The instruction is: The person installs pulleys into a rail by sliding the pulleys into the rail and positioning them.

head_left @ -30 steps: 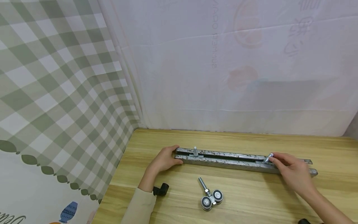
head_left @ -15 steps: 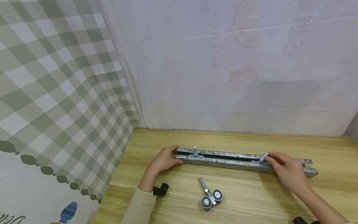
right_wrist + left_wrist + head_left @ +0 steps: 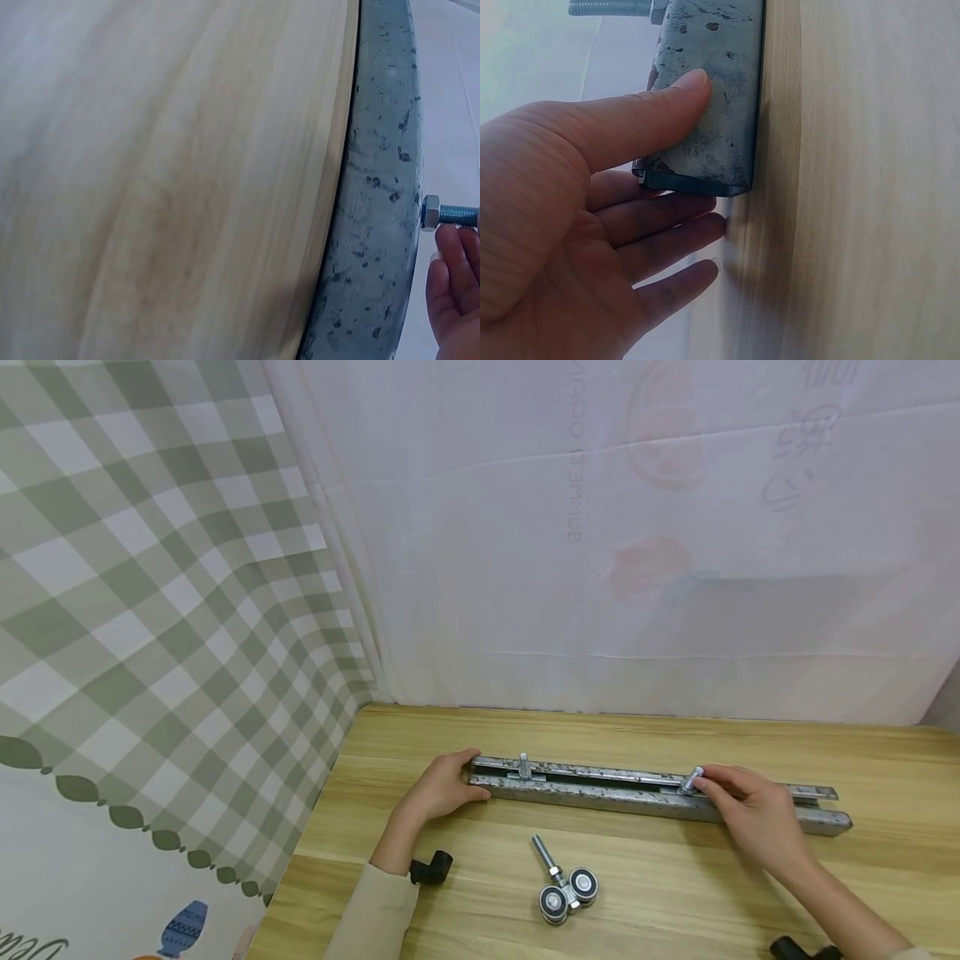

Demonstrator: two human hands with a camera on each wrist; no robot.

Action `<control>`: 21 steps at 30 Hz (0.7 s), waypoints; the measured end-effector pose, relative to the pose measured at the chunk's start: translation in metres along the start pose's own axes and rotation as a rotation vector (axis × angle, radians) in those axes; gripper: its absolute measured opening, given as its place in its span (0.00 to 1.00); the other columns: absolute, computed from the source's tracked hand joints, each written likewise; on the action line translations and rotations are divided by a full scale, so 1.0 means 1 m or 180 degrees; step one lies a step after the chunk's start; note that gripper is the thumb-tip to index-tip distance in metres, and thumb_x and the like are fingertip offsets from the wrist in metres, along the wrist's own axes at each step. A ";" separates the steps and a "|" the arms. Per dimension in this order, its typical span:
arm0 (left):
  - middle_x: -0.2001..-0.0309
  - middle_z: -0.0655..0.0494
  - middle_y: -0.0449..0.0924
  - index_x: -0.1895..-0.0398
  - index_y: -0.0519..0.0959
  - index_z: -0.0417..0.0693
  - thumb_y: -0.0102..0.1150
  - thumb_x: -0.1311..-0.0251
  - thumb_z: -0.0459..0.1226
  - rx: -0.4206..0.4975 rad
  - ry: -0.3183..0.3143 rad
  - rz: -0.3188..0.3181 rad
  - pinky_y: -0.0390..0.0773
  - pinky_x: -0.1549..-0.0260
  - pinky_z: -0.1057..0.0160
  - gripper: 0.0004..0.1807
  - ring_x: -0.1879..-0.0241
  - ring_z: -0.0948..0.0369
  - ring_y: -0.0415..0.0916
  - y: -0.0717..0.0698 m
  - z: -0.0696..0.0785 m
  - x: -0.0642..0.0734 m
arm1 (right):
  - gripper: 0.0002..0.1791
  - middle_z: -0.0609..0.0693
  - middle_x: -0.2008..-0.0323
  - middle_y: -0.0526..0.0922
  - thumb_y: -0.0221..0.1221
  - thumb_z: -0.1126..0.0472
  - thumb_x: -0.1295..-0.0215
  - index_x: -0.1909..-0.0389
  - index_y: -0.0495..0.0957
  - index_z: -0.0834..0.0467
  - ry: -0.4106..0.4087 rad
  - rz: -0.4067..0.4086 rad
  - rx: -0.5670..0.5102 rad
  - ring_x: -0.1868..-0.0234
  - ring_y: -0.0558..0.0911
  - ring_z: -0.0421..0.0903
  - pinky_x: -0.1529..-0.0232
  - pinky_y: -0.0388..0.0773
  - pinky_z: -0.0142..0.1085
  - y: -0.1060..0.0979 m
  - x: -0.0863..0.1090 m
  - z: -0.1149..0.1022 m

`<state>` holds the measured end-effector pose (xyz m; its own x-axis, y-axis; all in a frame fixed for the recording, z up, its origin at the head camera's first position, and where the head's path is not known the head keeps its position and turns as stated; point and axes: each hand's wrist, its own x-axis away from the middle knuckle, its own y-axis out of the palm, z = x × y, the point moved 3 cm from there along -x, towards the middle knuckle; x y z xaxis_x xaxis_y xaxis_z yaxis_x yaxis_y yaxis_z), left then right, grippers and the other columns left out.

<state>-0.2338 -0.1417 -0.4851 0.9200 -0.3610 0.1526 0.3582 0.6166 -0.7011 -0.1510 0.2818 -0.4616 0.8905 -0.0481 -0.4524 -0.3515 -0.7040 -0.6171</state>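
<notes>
A worn metal channel rail (image 3: 600, 798) lies slot-up on the wooden table. My left hand (image 3: 438, 789) grips its left end; in the left wrist view the thumb (image 3: 649, 124) lies on the side face, the other fingers spread past the end. Two bolts with nuts stick up through the slot. Near the left end stands one bolt (image 3: 524, 767), nothing touching it. My right hand (image 3: 761, 822) pinches the other, tilted bolt (image 3: 692, 780) towards the right. What sits under the bolts inside the rail is mostly hidden. A loose roller trolley (image 3: 567, 893) with a threaded bolt lies in front.
Behind the wooden table (image 3: 420, 731) hangs a white printed cloth (image 3: 480, 568), and a green checked cloth (image 3: 187, 568) hangs at the left. Black wrist-camera mounts show by the left wrist (image 3: 431, 868) and at the lower right.
My right hand has slid the right bolt leftwards along the slot. The left hand, the rail, the left bolt and the loose trolley have stayed in place.
</notes>
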 end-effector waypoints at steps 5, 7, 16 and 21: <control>0.27 0.43 0.71 0.22 0.67 0.41 0.75 0.37 0.43 0.0003 0.0000 0.0001 0.72 0.32 0.45 0.43 0.27 0.47 0.67 0.000 0.001 0.000 | 0.10 0.61 0.60 0.89 0.70 0.74 0.37 0.55 0.89 0.66 -0.0048 0.0017 -0.0014 0.62 0.76 0.16 0.67 0.74 0.16 0.003 0.000 -0.005; 0.27 0.43 0.71 0.22 0.67 0.41 0.75 0.37 0.43 0.0009 0.0001 0.0002 0.72 0.32 0.45 0.43 0.27 0.47 0.67 0.000 0.001 -0.001 | 0.10 0.61 0.60 0.89 0.70 0.74 0.37 0.55 0.89 0.66 -0.0031 0.0015 -0.0017 0.63 0.76 0.16 0.67 0.74 0.16 0.004 0.000 -0.005; 0.26 0.43 0.70 0.22 0.67 0.42 0.75 0.36 0.44 -0.0001 -0.0021 0.0009 0.71 0.31 0.45 0.43 0.26 0.46 0.65 0.001 -0.001 -0.001 | 0.10 0.59 0.60 0.90 0.70 0.71 0.35 0.54 0.88 0.66 0.0062 -0.0036 -0.0045 0.63 0.77 0.19 0.68 0.75 0.17 0.007 -0.001 -0.003; 0.26 0.42 0.70 0.22 0.67 0.41 0.76 0.37 0.44 -0.0023 -0.0002 0.0024 0.71 0.31 0.44 0.43 0.26 0.46 0.66 0.001 -0.001 0.000 | 0.10 0.59 0.62 0.89 0.71 0.73 0.37 0.55 0.89 0.66 -0.0027 0.0022 -0.0030 0.63 0.77 0.18 0.68 0.75 0.17 0.008 0.000 -0.004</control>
<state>-0.2340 -0.1416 -0.4859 0.9228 -0.3559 0.1475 0.3500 0.6142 -0.7073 -0.1527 0.2732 -0.4633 0.8856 -0.0470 -0.4622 -0.3549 -0.7103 -0.6079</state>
